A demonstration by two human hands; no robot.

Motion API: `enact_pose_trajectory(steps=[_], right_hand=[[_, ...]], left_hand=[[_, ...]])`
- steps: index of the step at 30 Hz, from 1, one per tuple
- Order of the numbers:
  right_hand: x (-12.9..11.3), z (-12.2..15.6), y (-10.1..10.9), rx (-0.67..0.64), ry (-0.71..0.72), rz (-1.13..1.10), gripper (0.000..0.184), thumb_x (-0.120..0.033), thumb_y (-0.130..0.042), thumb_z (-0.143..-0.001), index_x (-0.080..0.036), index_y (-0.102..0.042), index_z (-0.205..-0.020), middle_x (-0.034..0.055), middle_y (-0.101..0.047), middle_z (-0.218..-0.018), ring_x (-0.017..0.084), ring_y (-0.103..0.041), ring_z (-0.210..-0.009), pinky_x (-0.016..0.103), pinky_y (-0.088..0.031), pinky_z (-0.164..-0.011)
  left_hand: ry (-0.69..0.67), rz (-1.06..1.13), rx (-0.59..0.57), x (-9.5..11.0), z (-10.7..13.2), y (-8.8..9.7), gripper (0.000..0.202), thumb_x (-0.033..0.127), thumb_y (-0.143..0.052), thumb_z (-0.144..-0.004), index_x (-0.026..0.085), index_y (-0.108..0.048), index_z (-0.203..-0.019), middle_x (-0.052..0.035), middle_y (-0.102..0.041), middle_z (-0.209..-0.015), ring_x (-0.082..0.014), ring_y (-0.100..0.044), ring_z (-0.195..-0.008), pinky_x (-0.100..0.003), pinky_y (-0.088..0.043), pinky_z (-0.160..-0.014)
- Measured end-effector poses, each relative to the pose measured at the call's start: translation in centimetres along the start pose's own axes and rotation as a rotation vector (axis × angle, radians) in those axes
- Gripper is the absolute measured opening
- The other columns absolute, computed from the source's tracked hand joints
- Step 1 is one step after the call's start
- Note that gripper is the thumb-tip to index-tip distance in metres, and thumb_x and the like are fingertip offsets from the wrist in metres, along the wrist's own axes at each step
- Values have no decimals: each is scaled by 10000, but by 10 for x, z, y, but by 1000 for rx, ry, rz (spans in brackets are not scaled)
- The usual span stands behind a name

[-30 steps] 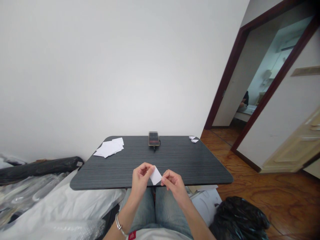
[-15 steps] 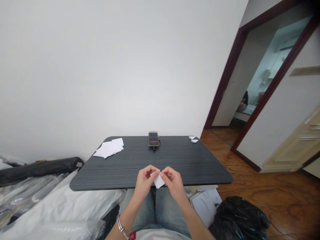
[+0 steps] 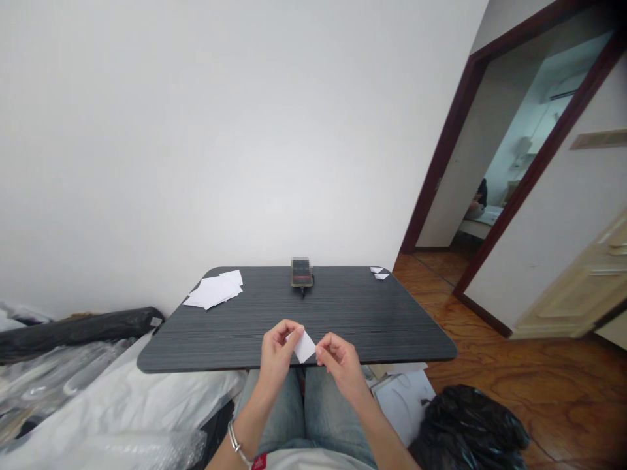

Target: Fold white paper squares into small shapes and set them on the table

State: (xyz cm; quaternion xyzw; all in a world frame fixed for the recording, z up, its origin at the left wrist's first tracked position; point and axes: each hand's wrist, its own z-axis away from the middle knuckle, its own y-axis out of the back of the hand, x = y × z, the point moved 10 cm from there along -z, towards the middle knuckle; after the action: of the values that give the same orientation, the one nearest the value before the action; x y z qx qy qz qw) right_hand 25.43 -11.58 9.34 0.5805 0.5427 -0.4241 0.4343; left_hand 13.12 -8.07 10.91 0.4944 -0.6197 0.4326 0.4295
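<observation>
A small white piece of paper [image 3: 304, 347] is held just above the table's near edge, one corner pointing down toward me. My left hand [image 3: 280, 346] pinches its upper left part between thumb and fingers. At the paper's right corner, the thumb and forefinger of my right hand [image 3: 337, 356] are closed together on the tip. Both hands hover over the front of the dark table [image 3: 245, 333]. Whether the paper has folds in it is too small to make out.
Loose white paper sheets [image 3: 214, 291] lie at the table's back left. A small dark device [image 3: 302, 273] with a cable stands at the back middle. Small folded white papers [image 3: 381, 275] rest at the back right corner. A black plastic bag [image 3: 473, 424] sits on the floor to the right.
My left hand has shifted a little left and up with the paper, which has turned. My right hand has slid from the paper's top down to its right corner.
</observation>
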Motion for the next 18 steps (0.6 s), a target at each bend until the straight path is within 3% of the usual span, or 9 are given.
enact_pose_trajectory(steps=[5,9,13,18], right_hand=[[6,0,4,19,-13,-49,208,-332,-549,-747,-160,-528,-632,-14,-508,-532,107,-461,-500,194,-320,-434],[10,-2,2,28,-17,-83,225,-376,-529,-758,-159,-543,-700,-7,-523,-561,112,-479,-506,192,-310,-419],[8,-4,-3,13,27,-3,248,-343,-524,-769,-155,-517,-609,-17,-497,-519,100,-451,-486,194,-301,-434],[4,-2,6,72,65,76,267,-343,-503,-784,-154,-499,-596,-26,-473,-497,92,-409,-463,203,-297,-450]], left_hand=[[3,-2,33,2,-2,6,210,310,-604,-682,125,-557,-594,18,-508,-527,-97,-434,-495,-195,-331,-491],[-6,-22,-11,2,-1,2,205,295,-602,-688,122,-567,-585,11,-519,-525,-100,-440,-507,-199,-335,-506],[-22,-75,-63,-3,1,-5,223,305,-579,-711,118,-584,-590,1,-532,-535,-109,-448,-523,-206,-337,-513],[-15,-81,-57,-7,0,-5,322,369,-504,-761,117,-605,-588,-6,-550,-517,-117,-457,-507,-215,-347,-516]])
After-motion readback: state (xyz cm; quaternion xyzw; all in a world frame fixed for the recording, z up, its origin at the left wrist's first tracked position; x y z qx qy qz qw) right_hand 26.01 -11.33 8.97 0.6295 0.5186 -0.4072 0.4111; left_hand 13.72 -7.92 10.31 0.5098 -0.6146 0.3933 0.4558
